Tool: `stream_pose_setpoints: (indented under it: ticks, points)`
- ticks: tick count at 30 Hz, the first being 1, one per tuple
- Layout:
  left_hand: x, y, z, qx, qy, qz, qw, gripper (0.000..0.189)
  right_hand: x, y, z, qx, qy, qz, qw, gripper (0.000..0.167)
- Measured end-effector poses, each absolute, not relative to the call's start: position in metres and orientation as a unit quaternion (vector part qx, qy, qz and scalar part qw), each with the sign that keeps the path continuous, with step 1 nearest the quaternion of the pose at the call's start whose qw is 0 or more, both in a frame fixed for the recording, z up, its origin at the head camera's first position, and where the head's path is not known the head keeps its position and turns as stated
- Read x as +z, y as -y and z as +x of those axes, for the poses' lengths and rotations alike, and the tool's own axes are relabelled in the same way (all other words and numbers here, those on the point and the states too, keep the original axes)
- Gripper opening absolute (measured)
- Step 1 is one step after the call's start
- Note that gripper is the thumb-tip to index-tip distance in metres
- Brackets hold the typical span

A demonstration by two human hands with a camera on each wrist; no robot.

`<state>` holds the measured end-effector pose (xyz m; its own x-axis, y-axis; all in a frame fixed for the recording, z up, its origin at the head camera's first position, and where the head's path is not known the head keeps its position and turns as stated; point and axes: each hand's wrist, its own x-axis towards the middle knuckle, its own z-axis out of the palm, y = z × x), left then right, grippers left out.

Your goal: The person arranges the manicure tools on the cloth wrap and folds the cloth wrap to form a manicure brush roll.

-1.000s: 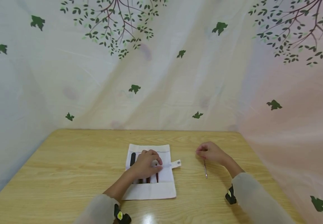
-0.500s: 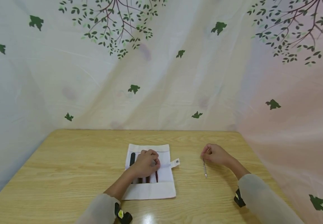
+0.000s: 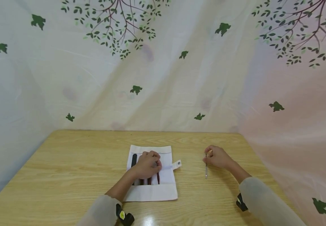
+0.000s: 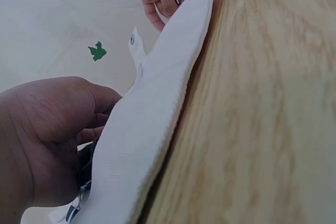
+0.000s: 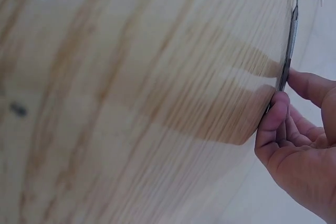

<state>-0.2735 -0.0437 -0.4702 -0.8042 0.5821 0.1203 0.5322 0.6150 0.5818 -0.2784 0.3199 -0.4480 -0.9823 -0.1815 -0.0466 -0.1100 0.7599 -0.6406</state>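
A white fabric tool pouch (image 3: pixel 151 193) lies unfolded on the table, its snap tab (image 3: pixel 177 164) sticking out to the right. Slim tools stand in its slots, among them a black one (image 3: pixel 134 159) and a dark red-brown one (image 3: pixel 158 178). My left hand (image 3: pixel 147 165) rests over the middle of the pouch with bent fingers, covering parts of the tools; a grey bit shows by its thumb, and I cannot tell whether it is held. To the right of the pouch, my right hand (image 3: pixel 216 156) pinches a slender silver tool with a knurled shaft (image 5: pixel 292 40) between thumb and fingers.
The wood-grain table (image 3: pixel 81 163) reaches back to a pale curtain (image 3: pixel 163 78) printed with leaves and branches. Black wrist cameras sit on both forearms, such as the left wrist camera (image 3: pixel 125 217).
My right hand has shifted slightly right, and its fingers have changed their hold on the silver tool, which now points straighter toward me. The left thumb has drawn in closer to the fingers.
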Motion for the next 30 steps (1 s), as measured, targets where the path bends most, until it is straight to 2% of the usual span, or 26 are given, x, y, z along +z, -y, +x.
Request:
stream_pose_setpoints:
  ticks: [5, 18, 30]
  points:
    - [-0.4712, 0.0439, -0.2732, 0.308, -0.897, 0.313, 0.037, 0.015, -0.4448, -0.3156, -0.2777, -0.324, -0.942, -0.071, 0.049, 0.040]
    - [-0.4703, 0.0430, -0.2722, 0.307, -0.899, 0.309, 0.040, 0.014, -0.4496, -0.3137, -0.2819, -0.313, -0.943, -0.113, 0.014, 0.029]
    - [-0.4703, 0.0425, -0.2711, 0.308, -0.899, 0.310, 0.037, 0.014, -0.4494, -0.3093, -0.2858, -0.314, -0.943, -0.107, 0.024, 0.029]
